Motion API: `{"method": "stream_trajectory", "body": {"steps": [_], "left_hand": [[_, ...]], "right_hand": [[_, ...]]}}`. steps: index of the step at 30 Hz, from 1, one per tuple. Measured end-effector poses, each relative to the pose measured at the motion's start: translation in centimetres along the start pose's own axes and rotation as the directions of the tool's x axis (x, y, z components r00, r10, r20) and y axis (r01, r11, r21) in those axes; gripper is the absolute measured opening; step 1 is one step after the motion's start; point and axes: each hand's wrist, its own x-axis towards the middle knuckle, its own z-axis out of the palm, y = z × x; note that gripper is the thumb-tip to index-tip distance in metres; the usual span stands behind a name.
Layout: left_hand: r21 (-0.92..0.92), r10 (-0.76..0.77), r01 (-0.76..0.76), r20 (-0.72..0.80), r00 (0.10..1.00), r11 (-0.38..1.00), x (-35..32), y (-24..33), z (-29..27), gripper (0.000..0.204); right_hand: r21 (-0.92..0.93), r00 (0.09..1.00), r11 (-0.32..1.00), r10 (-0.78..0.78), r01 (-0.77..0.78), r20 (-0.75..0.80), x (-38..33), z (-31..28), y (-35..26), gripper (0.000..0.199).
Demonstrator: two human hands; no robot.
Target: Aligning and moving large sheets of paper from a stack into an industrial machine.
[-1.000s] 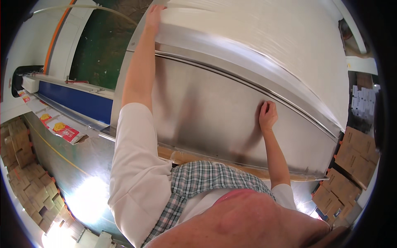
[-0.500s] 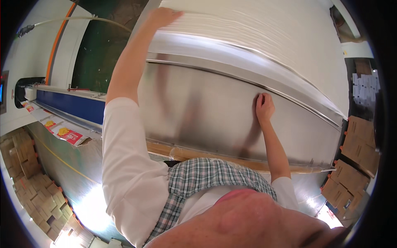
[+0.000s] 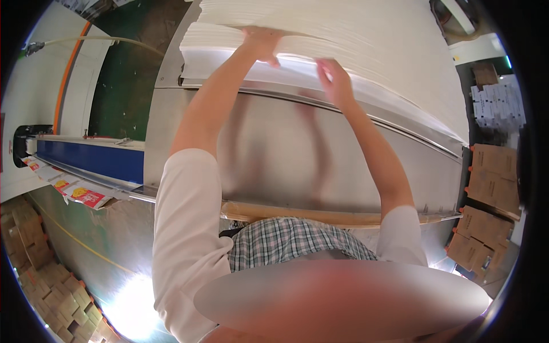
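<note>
A large mass of thin white sheets (image 3: 400, 63), layered like a paper stack, lies beyond a smooth metal table (image 3: 274, 154). My left hand (image 3: 263, 44) rests on the stack's near edge, its thumb apart from the fingers; the fingertips meet the layers and are partly hidden. To its right, my right hand (image 3: 336, 83) is raised at the same edge, fingers loosely bent and apart, nothing visible in them. Whether its fingertips touch the sheets, I cannot tell. At the left end the sheets form a stepped, fanned edge.
A metal strip (image 3: 400, 127) runs between table and stack. Wood-coloured edging (image 3: 269, 214) lines the table's near side. At left are a blue panel (image 3: 86, 160), printed red-and-white packaging (image 3: 80, 194) and a hose (image 3: 108, 39). Cardboard boxes (image 3: 492, 171) stand right, with more stacked cardboard (image 3: 54, 286) lower left.
My left hand has moved right and nearer along the stack edge. My right hand has left the metal table, going forward and left to the sheets. The near edge of the sheets looks more fanned.
</note>
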Motion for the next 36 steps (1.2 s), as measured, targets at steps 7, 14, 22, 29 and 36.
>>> {"method": "stream_trajectory", "body": {"steps": [7,14,22,29,36], "left_hand": [[0.011,-0.101,0.101,-0.02,0.995,0.995,-1.8,2.3,-0.5,0.081],[0.313,-0.429,0.378,0.111,0.897,0.872,0.7,3.9,-0.6,0.103],[0.423,-0.665,0.555,0.173,0.726,0.716,1.8,3.4,-0.5,0.105],[0.396,-0.722,0.619,0.201,0.662,0.678,1.8,5.0,-0.8,0.1],[0.239,-0.486,0.46,0.06,0.872,0.855,-1.1,-3.7,2.5,0.091]], "right_hand": [[-0.436,0.905,0.886,0.048,0.157,0.423,7.2,4.3,1.3,0.024],[-0.699,0.796,0.698,0.508,-0.156,0.33,3.2,-13.4,16.8,0.046],[-0.785,0.673,0.601,0.645,-0.152,0.363,-3.7,-35.2,28.1,0.071],[-0.846,0.421,0.523,0.794,-0.105,0.438,-7.5,-50.2,35.5,0.099],[-0.987,0.414,0.161,0.897,0.016,0.153,-12.9,-59.7,46.8,0.101]]}}
